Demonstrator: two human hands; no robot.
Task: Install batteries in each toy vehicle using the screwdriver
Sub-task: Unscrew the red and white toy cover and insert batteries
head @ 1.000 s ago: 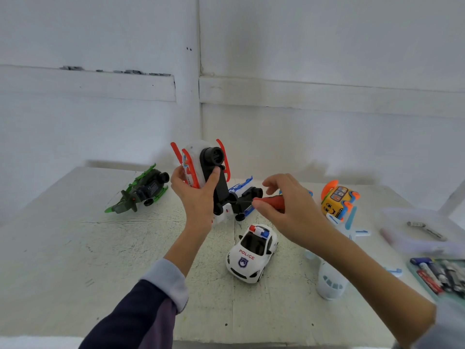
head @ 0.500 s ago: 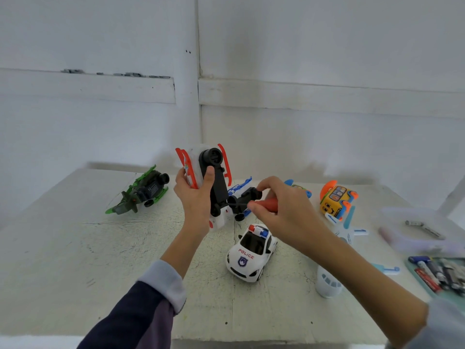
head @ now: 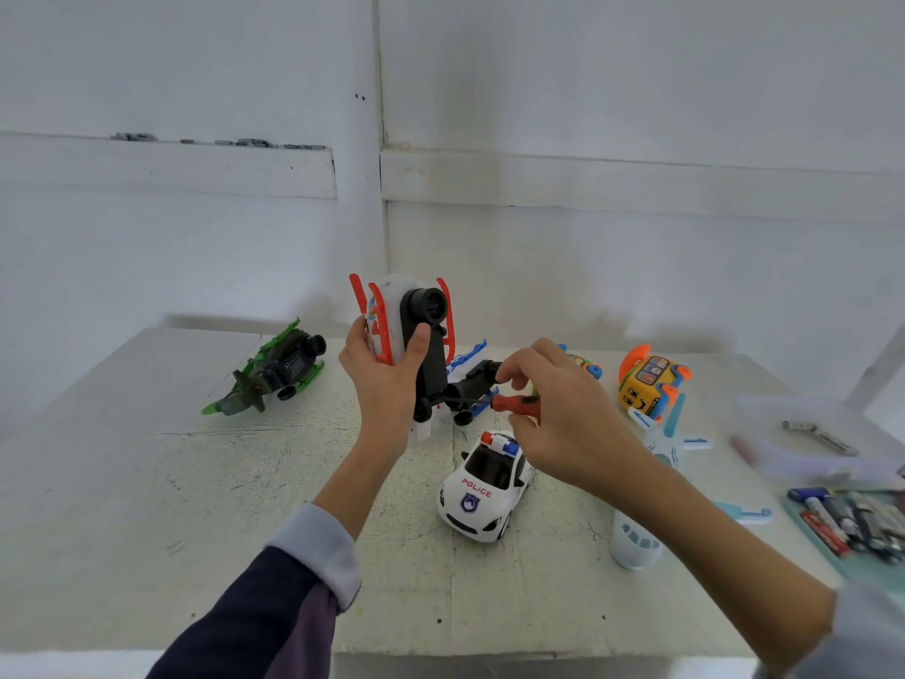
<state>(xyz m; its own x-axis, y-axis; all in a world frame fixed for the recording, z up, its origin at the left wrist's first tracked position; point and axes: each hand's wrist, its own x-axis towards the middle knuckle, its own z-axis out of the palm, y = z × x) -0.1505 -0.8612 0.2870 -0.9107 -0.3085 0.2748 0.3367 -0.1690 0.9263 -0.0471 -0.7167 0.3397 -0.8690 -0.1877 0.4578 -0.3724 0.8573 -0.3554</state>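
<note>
left hand (head: 387, 384) raised above the tabletop (head: 147, 507), fingers wrapped round a white toy helicopter (head: 406, 335) with red skids, held upright, underside facing the camera. thumb lies across the black underside panel. the toy's lower end is just above the tabletop; cannot tell if it touches.

right hand (head: 558, 414) just right of the helicopter, fingers curled and pinching a red-handled screwdriver (head: 509, 401). the handle shows between thumb and fingers; the thin dark shaft runs left toward the lower part of the black panel. the tip is too small to tell if it sits in a screw.

behind the screwdriver, a second white toy with blue skids (head: 472, 379) lies on the tabletop, partly hidden by both hands.

other vehicles on the tabletop: green and dark helicopter (head: 272, 377) well to the left, lying at a tilt; white police car (head: 485, 487) near the front, below the right hand, on its wheels; yellow and orange bus-like toy (head: 649, 384) to the right; white toy plane (head: 651, 487) with light blue wings partly under the right forearm, nose toward the camera.

far right edge: a tray of batteries (head: 852, 526), loose, mixed colours, blurred. beyond it a clear plastic container (head: 808, 443) with a small grey piece inside, not identifiable.

both sleeves pushed up, dark with pale cuffs.
</note>
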